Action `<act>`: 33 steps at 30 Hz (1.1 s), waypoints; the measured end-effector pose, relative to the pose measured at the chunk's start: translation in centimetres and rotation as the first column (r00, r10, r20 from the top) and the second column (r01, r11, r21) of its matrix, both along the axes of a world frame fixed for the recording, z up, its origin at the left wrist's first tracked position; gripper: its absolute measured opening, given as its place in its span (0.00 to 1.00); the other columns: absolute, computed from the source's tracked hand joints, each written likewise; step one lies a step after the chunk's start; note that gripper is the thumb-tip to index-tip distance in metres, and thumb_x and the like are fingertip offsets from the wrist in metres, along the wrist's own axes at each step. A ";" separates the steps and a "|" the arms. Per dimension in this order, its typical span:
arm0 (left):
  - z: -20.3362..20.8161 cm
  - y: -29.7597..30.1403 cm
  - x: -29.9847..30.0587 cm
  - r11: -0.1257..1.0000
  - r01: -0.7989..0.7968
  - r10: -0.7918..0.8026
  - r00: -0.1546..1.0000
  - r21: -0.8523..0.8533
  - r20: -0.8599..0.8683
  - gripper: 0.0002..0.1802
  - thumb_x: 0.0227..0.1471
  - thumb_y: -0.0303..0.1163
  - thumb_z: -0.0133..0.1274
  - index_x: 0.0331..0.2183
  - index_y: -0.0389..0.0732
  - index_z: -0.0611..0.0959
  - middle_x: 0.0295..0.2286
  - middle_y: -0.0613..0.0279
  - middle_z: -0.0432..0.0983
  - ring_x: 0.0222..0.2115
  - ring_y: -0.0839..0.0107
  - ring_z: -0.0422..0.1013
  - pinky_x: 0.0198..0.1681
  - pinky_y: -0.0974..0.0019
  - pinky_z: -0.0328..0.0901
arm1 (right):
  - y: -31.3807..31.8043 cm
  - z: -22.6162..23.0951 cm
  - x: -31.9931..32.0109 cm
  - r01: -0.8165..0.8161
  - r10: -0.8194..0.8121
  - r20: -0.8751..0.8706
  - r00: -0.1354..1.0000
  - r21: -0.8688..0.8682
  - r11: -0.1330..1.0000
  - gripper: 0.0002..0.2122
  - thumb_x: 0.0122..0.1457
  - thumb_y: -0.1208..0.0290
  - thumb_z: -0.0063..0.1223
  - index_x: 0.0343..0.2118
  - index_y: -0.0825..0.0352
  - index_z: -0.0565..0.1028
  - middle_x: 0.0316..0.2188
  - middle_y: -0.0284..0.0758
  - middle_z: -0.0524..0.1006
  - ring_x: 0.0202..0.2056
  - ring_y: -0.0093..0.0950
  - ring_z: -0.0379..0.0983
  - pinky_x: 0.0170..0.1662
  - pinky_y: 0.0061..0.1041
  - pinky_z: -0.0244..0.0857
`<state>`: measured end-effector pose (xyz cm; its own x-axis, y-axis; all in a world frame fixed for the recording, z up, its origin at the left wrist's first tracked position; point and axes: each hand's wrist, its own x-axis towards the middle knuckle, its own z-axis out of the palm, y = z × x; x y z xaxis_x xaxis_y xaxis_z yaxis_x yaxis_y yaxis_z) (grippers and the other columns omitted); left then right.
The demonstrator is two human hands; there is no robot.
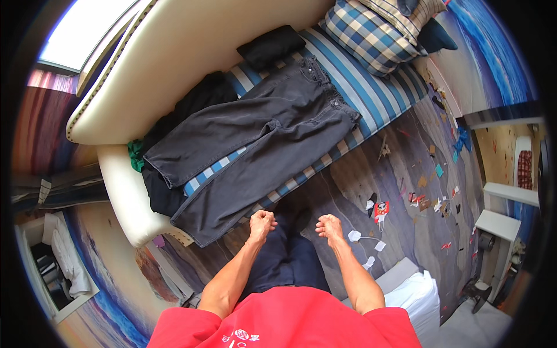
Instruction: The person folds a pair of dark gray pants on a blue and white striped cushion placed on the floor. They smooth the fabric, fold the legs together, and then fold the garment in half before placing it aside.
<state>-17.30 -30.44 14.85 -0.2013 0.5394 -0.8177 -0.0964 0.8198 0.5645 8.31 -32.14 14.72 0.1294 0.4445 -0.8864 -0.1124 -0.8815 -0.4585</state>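
Note:
Dark grey jeans [255, 130] lie spread on the sofa's striped seat [377, 98]. Their waistband points to the far right, and the two legs run toward the near left, one hem hanging at the seat's front edge. My left hand [263, 225] is closed, fingers curled with nothing visible in them, just in front of the sofa and nearest the lower leg of the jeans. To its right, my right hand [329, 226] is likewise curled shut in the air over the floor. Neither hand touches the jeans. Black clothing [203, 98] lies partly under and behind them.
A folded black cloth [271, 47] rests against the cream sofa back [191, 46]. Checked cushions [371, 37] are piled at the far right end. Scraps and small items, including a red packet [380, 210], litter the floor [348, 180]. A white shelf [498, 225] stands at right.

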 end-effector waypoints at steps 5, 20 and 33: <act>-3.5 4.3 3.2 0.983 -0.128 0.133 0.991 -0.131 0.026 0.08 0.56 0.31 0.51 0.28 0.36 0.77 0.23 0.59 0.75 0.20 0.71 0.74 0.20 0.70 0.70 | 4.6 -0.1 0.0 0.001 -0.003 -0.046 0.999 -0.048 0.999 0.06 0.59 0.67 0.50 0.33 0.64 0.73 0.24 0.34 0.76 0.21 0.25 0.74 0.22 0.23 0.68; -4.6 16.1 11.8 0.935 -0.342 0.351 0.931 -0.096 0.104 0.10 0.58 0.32 0.49 0.31 0.34 0.78 0.25 0.60 0.75 0.22 0.72 0.74 0.24 0.70 0.72 | 20.6 -3.8 7.6 -0.113 0.106 -0.089 0.990 -0.076 0.991 0.09 0.59 0.65 0.51 0.38 0.63 0.72 0.26 0.35 0.77 0.25 0.27 0.76 0.25 0.26 0.70; -7.9 17.0 19.9 0.719 -0.619 0.655 0.756 -0.314 0.009 0.11 0.58 0.34 0.50 0.37 0.35 0.76 0.30 0.55 0.76 0.27 0.66 0.76 0.30 0.65 0.74 | 37.3 -8.7 10.4 -0.291 0.282 -0.078 0.956 -0.167 0.942 0.16 0.58 0.57 0.55 0.32 0.69 0.72 0.25 0.37 0.75 0.24 0.30 0.76 0.23 0.27 0.68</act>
